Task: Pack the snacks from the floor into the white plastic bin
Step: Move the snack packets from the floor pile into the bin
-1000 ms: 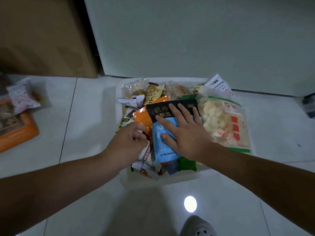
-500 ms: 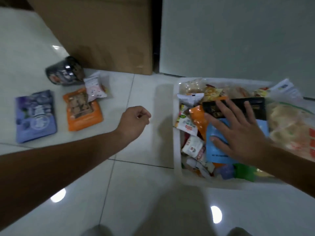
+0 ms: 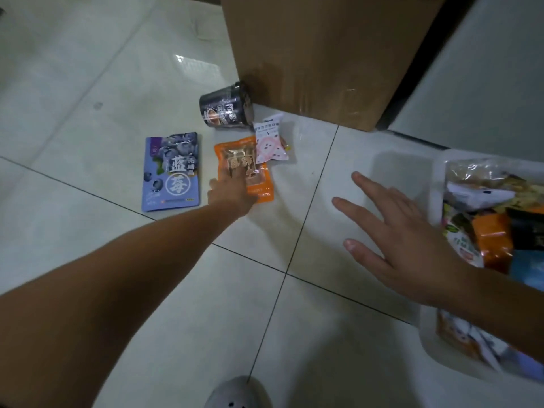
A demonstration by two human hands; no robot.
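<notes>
Head view: left hand, blurred, lies on the orange pouch mid-frame, grip unclear; best pinch its near edge, lift clear of the pink packet, and carry it to the bin at right, where the open right hand hovers.

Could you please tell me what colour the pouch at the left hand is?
The pouch is orange; head view.

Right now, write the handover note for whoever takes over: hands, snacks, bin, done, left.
Left hand lies on the orange pouch, grip unclear. Right hand open, fingers spread, beside the white bin.
On the floor: orange pouch, blueberry pouch, pink-white packet, black cup by the cardboard box.
Done: bin holds many snacks.
Left: those four into the bin.
</notes>
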